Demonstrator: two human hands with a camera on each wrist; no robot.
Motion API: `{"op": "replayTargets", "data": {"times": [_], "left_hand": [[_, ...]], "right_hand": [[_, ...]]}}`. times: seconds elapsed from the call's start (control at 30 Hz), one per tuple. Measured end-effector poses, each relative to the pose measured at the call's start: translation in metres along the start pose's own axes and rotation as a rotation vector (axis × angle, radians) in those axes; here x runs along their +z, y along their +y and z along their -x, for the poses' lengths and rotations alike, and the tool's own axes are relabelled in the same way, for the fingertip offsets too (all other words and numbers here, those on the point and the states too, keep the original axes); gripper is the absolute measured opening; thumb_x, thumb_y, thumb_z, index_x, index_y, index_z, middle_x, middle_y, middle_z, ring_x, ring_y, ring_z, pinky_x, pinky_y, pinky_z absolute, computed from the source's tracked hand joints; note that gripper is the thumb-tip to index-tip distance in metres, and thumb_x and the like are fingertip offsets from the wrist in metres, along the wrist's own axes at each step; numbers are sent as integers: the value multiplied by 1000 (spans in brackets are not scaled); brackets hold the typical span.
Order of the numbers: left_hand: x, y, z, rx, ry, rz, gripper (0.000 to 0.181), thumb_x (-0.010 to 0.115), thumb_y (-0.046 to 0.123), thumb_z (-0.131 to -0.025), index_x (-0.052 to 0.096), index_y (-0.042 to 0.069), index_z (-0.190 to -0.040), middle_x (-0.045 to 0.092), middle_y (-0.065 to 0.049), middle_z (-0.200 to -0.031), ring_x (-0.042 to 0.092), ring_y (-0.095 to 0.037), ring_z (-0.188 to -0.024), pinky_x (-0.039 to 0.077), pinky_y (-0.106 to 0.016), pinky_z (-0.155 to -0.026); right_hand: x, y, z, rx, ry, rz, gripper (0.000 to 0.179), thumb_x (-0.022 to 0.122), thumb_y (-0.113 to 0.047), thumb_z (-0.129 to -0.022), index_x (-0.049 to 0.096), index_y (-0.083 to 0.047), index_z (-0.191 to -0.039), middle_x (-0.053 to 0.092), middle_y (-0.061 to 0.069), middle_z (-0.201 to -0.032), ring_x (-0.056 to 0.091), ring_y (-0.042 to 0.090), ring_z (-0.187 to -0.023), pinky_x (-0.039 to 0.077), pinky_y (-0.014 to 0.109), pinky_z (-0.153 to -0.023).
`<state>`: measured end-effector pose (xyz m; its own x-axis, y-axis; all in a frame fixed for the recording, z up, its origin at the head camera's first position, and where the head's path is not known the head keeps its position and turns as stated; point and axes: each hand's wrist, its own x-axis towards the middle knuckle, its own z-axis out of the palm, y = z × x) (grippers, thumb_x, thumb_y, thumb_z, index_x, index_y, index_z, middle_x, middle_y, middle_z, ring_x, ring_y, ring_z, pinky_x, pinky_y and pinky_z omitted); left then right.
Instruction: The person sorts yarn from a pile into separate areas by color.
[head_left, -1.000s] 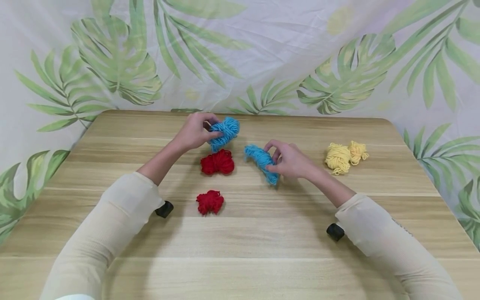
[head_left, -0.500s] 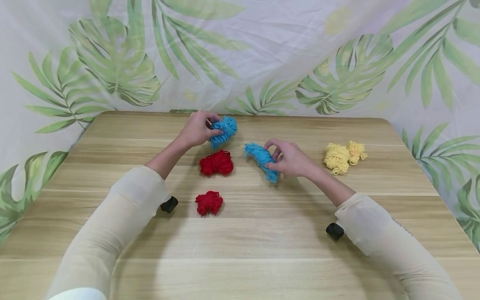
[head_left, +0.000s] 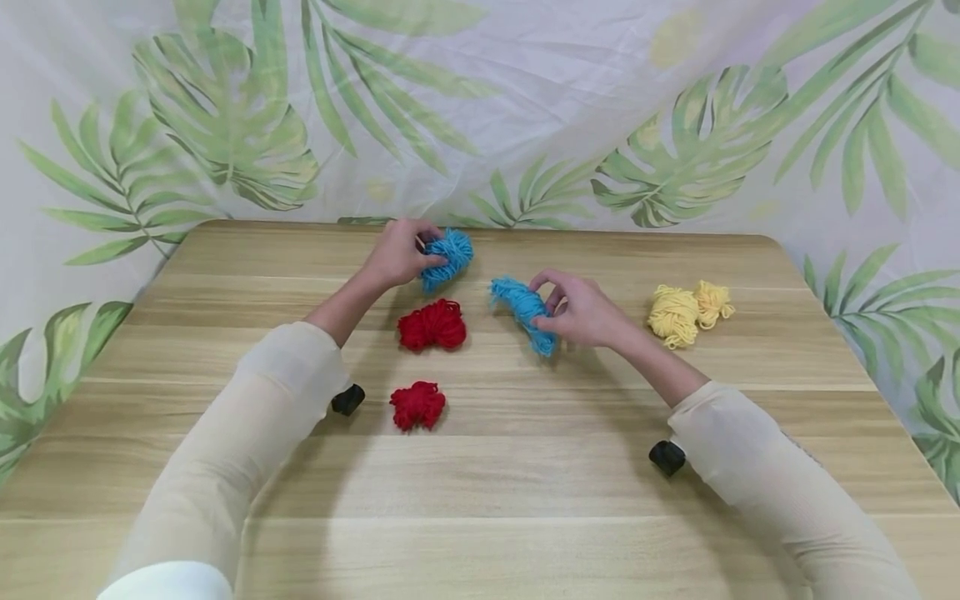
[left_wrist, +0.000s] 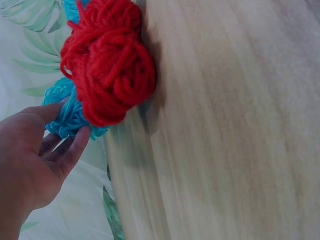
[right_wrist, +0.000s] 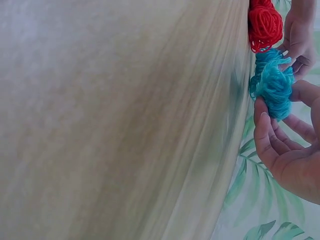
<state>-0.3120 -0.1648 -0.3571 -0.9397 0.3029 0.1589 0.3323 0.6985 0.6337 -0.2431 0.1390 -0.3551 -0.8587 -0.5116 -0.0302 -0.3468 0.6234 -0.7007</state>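
Note:
Near the table's far edge my left hand [head_left: 402, 252] pinches a blue yarn bundle [head_left: 452, 254] between thumb and fingers. To its right, my right hand [head_left: 581, 310] grips a second, longer blue yarn bundle [head_left: 519, 306], which lies at a slant. Just below the left bundle in the head view sits a red yarn bundle [head_left: 432, 325], tied at its middle. In the left wrist view this red yarn bundle [left_wrist: 112, 70] covers part of the blue yarn [left_wrist: 67, 112]. The right wrist view has my right fingers round the blue yarn [right_wrist: 275, 87].
A smaller red yarn bundle [head_left: 417, 406] lies nearer the front of the wooden table [head_left: 480, 483]. Two yellow yarn bundles, a larger one [head_left: 672, 317] and a smaller one [head_left: 713, 304], sit together at the right. Behind the table hangs a leaf-print cloth [head_left: 525, 100].
My right hand has shifted slightly farther back with its blue yarn bundle. The left forearm has swung a little to the right, while the left hand keeps its hold on the other blue bundle.

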Motion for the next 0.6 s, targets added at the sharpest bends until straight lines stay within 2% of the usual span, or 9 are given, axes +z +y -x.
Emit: {"op": "replayTargets", "data": {"times": [0.23,0.4,0.5,0.6], "left_hand": [[6,-3,-7,-28,-10,-5,36,79,8,-92,70,-9,-122,69,-27,-116,65,-40,-102,55,-49,-92],[7,-4,-9,-74,-21,37,39,80,11,-92,69,-8,-125,67,-27,-122,63,-39,-105,54,-48,-91],[7,-3,-9,-99,-25,89,39,80,12,-92,69,-6,-125,66,-25,-123,63,-37,-105,56,-43,-84],[7,-3,-9,-112,-31,160,36,79,11,-93,69,-5,-124,65,-23,-121,63,-33,-101,59,-36,-72]], "right_hand": [[-2,-2,-2,15,23,-7,41,77,-6,-91,60,-4,-128,64,13,-91,67,25,-77,52,32,-66],[-3,-1,-4,24,33,-19,41,76,-7,-91,60,-4,-128,64,12,-90,68,26,-78,52,31,-66],[-4,-1,-5,32,36,-25,41,76,-7,-91,60,-4,-129,64,12,-90,68,26,-78,52,31,-66],[-6,-1,-6,39,40,-23,40,76,-7,-92,59,-4,-129,64,13,-90,67,25,-78,52,30,-67]]}}
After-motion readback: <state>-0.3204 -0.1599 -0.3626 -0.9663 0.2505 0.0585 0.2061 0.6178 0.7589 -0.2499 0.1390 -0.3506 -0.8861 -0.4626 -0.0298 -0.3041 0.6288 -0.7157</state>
